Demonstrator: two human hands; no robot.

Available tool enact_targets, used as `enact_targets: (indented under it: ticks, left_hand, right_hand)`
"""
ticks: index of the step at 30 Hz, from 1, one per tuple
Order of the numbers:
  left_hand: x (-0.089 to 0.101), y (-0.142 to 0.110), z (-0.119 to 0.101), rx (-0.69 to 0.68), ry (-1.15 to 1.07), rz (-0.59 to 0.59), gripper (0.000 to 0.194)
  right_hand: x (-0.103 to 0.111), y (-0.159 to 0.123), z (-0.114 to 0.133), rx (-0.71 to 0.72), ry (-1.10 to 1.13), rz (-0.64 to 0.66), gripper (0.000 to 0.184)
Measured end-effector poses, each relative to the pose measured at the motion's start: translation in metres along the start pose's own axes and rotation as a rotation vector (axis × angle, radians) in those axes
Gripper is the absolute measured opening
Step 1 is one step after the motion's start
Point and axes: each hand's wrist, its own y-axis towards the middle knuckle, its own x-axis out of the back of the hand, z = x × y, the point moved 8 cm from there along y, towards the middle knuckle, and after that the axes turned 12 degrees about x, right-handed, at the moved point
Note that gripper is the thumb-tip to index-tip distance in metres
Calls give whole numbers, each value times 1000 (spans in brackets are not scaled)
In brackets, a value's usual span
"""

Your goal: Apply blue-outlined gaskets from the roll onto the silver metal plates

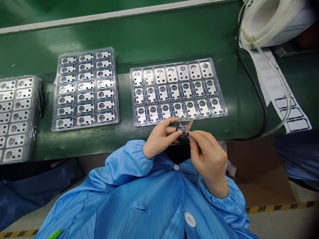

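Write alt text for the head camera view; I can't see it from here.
Two bare hands hold a small metal plate above a green workbench: the left hand grips its edge while the right hand pinches a small black piece against it. Behind them lie clear plastic trays of metal plates in rows, with a white roll at upper right.

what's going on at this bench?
A person in a blue smock holds a small metal plate in the left hand, while the right hand pinches a small black piece against it. Clear trays of similar plates sit on the green bench, with a paper strip to the right.
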Motion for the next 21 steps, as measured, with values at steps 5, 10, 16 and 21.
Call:
enact_targets:
  ticks: [5, 10, 16, 21]
  left_hand:
    - [1, -2, -4, -9, 22, -77, 44]
    - [2, -3, -5, 1, 69, -101, 43]
    - [2, -6, -7, -17, 128, -90, 41]
    - [1, -7, -7, -23, 96, -62, 45]
  right_hand:
    - [2, -2, -4, -49, 23, 1, 24]
    - [4, -2, -7, -47, 15, 0, 24]
    - [4, 1, -5, -4, -52, 24, 23]
    - [4, 1, -3, 48, -100, 46, 26]
